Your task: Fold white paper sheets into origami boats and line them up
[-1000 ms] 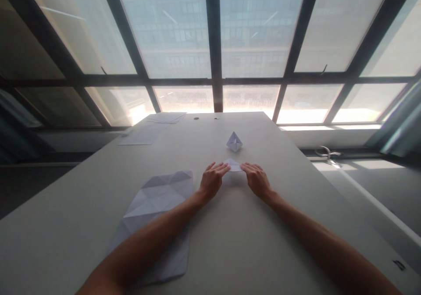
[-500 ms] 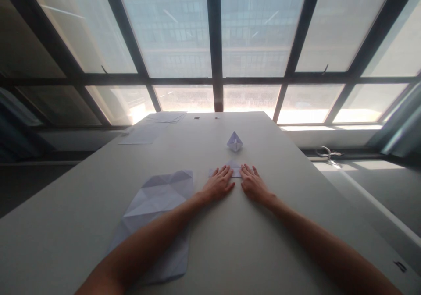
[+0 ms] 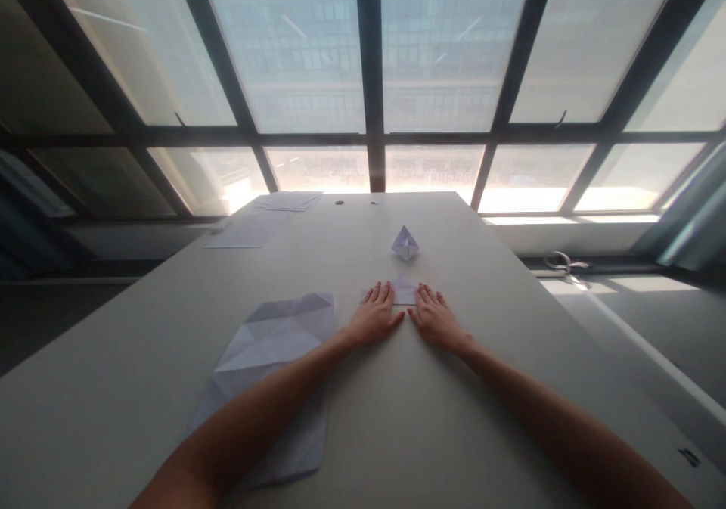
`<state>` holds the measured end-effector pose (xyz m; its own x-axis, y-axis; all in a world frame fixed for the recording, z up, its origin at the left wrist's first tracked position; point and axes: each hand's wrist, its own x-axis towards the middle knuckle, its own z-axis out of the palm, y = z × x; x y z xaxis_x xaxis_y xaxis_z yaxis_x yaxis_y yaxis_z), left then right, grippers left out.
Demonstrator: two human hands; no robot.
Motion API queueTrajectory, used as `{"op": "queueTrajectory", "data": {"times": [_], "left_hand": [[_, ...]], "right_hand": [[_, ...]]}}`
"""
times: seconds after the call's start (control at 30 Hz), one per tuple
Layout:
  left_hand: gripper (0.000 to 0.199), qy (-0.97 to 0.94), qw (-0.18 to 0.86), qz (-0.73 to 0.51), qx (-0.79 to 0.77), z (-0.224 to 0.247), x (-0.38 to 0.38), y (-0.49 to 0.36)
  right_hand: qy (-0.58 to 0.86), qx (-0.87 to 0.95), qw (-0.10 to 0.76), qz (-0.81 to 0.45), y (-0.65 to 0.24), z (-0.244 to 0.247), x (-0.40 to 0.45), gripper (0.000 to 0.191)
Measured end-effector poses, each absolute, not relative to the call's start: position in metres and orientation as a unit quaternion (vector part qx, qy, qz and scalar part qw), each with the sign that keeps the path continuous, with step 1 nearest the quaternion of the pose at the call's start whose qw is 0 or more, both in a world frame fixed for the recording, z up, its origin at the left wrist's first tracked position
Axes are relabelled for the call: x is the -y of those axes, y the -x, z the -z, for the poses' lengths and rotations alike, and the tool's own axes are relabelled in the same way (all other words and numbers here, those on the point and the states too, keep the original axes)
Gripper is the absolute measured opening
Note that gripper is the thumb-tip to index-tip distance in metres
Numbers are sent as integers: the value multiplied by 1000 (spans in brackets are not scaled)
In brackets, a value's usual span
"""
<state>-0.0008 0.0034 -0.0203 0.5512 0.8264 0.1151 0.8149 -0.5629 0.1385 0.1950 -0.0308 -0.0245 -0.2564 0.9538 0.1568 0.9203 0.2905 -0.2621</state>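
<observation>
A small folded sheet of paper (image 3: 404, 293) lies flat on the white table, partly covered by my fingers. My left hand (image 3: 374, 316) rests on its left part with the fingers stretched out. On its right part lies my right hand (image 3: 435, 316), also flat, fingers extended. The two thumbs nearly meet just below the paper's near edge. Just beyond stands a folded paper boat (image 3: 404, 244) with a pointed top. Left of my hands, partly under my left forearm, is a large creased sheet of paper (image 3: 266, 350).
Several flat paper sheets (image 3: 289, 202) lie at the table's far left, with another sheet (image 3: 243, 234) nearer. Two small round spots are near the far edge. Behind the white table (image 3: 476, 418) rises a window wall (image 3: 371, 63). A silvery ring-shaped object (image 3: 564, 265) is beyond the right edge.
My hands have slid slightly apart over the folded paper, showing more of its middle. My right thumb has moved left toward the left thumb. The boat and other sheets stay put.
</observation>
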Motion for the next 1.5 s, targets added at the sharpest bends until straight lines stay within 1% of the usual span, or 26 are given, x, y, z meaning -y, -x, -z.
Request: {"op": "queueTrajectory", "data": {"times": [0.13, 0.4, 0.67, 0.87, 1.17, 1.33, 1.5], "left_hand": [[72, -855, 29, -91, -510, 25, -7, 2], [53, -840, 73, -154, -515, 21, -9, 6], [44, -835, 83, -213, -501, 14, -7, 7], [54, -829, 122, -272, -473, 16, -9, 8], [72, -816, 127, -298, -479, 14, -8, 9], [71, -817, 97, -294, -486, 8, -4, 6], [61, -809, 40, -293, -507, 2, -5, 7]], "right_hand": [[633, 755, 158, -60, -198, 25, 28, 63], [635, 738, 218, -65, -208, 19, 23, 45], [619, 746, 241, -51, -209, 21, 23, 41], [608, 734, 296, -71, -208, 15, 24, 33], [585, 717, 361, -116, -209, 16, 19, 30], [539, 714, 423, -147, -209, 18, 18, 24], [531, 709, 442, -141, -208, 12, 20, 13]]}}
